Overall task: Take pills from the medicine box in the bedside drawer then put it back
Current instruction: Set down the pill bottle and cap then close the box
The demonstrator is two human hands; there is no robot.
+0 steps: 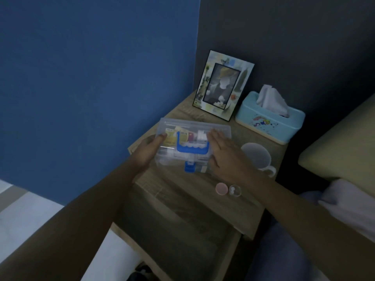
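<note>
A clear plastic medicine box (pixel 190 128) with a blue handle and blue latch rests on the wooden bedside table (pixel 168 185), its lid down. My left hand (pixel 149 152) grips its left side, thumb on the lid. My right hand (pixel 226 157) lies flat on the right part of the lid, fingers extended. Near the table's front edge a small clear cup (pixel 235 190) holds two white pills, beside a pink cap (pixel 221 188). Below, the drawer (pixel 176 236) stands pulled out, dark inside.
A picture frame (pixel 222 85) and a light blue tissue box (pixel 269 118) stand at the back of the table. A translucent mug (pixel 256 157) sits right of my right hand. A bed with a pillow (pixel 341 147) borders the right; a blue wall is left.
</note>
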